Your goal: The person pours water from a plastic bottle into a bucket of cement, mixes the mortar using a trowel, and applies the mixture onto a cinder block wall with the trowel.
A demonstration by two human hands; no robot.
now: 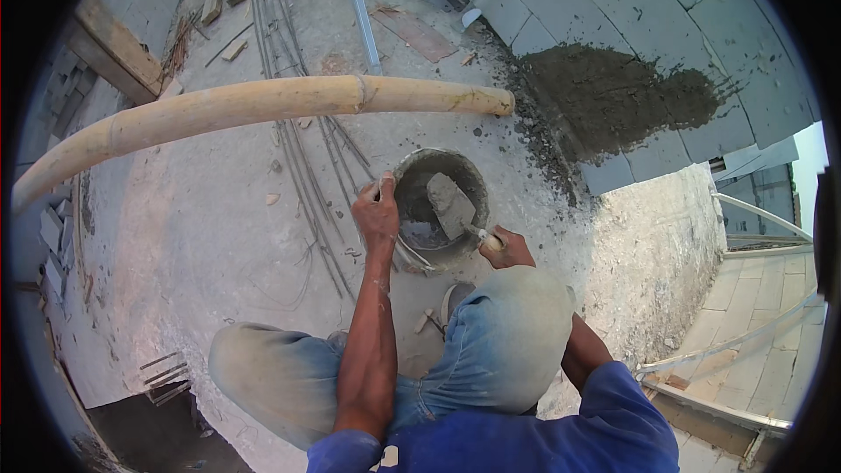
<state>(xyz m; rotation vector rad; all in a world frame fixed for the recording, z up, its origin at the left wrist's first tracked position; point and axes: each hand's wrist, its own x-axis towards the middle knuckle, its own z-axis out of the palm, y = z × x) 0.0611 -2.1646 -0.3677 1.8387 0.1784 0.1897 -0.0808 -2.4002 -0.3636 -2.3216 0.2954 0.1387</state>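
A round bucket stands on the floor before my knees, with wet grey mortar low inside it. My left hand grips the bucket's left rim, fingers closed over the edge. In my right hand is the pale handle of a trowel, fist wrapped round it at the bucket's near right side. The trowel's broad blade, coated in mortar, reaches over the bucket's opening. How much mortar lies under the blade is hidden.
A thick bamboo pole crosses beyond the bucket. Long steel rods lie along the floor to the left. At right a grey block wall carries a dark mortar patch. A floor opening with protruding bars is at lower left.
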